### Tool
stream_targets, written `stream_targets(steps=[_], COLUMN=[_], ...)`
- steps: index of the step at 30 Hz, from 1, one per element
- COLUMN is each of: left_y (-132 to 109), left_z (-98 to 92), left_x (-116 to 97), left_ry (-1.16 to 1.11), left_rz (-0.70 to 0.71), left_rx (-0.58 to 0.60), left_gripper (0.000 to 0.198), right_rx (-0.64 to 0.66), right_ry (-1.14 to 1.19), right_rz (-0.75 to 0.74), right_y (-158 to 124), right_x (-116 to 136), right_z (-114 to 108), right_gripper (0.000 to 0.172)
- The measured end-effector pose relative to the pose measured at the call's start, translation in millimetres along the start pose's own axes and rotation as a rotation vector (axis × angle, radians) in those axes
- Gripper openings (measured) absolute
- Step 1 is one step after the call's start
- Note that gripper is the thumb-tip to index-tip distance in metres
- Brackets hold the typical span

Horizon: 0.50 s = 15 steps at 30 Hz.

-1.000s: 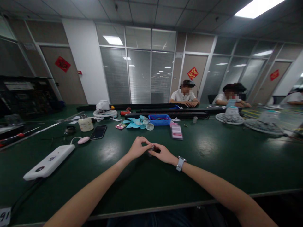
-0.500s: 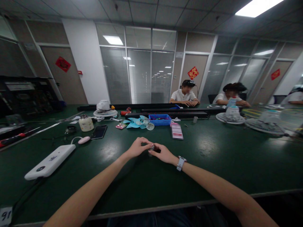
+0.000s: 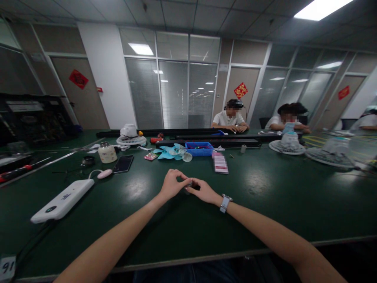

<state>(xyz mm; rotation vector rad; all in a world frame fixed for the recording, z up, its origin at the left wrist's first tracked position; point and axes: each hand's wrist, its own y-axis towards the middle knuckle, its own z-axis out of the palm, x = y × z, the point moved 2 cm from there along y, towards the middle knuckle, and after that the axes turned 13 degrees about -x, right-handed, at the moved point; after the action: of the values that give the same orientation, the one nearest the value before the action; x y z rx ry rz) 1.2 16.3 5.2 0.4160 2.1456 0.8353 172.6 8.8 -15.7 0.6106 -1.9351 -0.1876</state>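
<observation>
Over the middle of the green table, my left hand [image 3: 173,184] and my right hand [image 3: 203,191] meet at the fingertips. Between them is a small greyish piece [image 3: 190,184], mostly covered by the fingers, so its exact kind does not show. The thumb and fingers of my left hand close on it from the left and above. From the right, my right hand pinches it too, with a watch [image 3: 225,203] on that wrist. Beyond my hands lie light-blue fan blades [image 3: 170,152], a blue plastic tray [image 3: 203,151] of small parts, and a pink-and-white packet [image 3: 220,162].
On the left are a white power bank [image 3: 63,201], a phone [image 3: 123,163] and a cream jar [image 3: 107,152]. Fan parts [image 3: 131,139] stand at the back left, more fan pieces [image 3: 287,144] at the right. Black rails [image 3: 215,142] cross the table before a seated co-worker [image 3: 230,118].
My left hand has tilted slightly more upright, its fingers rising a little over the small piece. My right hand stays almost in place.
</observation>
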Motion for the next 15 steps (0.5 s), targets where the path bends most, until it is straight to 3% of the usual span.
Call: stream_targets(steps=[8,15], left_y=[1.2,2.7], left_z=[-2.0,-5.8], left_x=[1.7,-6.4], left_ry=[0.058,0.046], left_rz=[-0.043,0.048], left_rx=[0.022,0.045], left_gripper=[0.018,0.016], right_rx=[-0.01,-0.002], right_ry=[-0.017,-0.021], right_rz=[0.006,-0.014], right_y=[-0.3,-0.2], right_x=[-0.9,-0.8], right_z=[-0.6,-1.0], right_gripper=[0.033,0.033])
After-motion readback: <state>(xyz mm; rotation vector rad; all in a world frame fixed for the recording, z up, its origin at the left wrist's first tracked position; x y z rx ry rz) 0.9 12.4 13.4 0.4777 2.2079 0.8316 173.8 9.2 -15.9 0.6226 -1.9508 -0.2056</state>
